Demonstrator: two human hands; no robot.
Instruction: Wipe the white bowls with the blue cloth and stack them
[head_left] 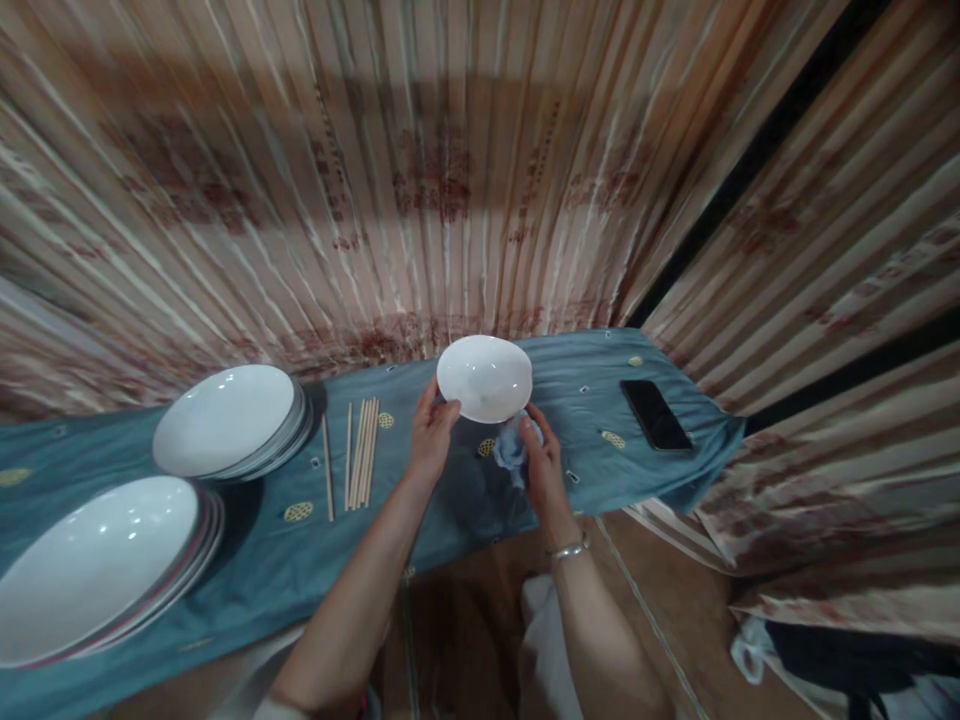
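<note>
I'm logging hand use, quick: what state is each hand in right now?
Left hand: closed on a glossy white rounded bowl, at its left edge.
Right hand: closed on a crumpled pale-blue cloth, by the bowl's right edge.

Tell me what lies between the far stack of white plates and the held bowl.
The head view shows wooden sticks on the blue tablecloth, then the left hand holding the bowl.

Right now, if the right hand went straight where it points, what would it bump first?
Most likely the white bowl; the right hand points at its edge, though whether they touch is unclear.
</note>
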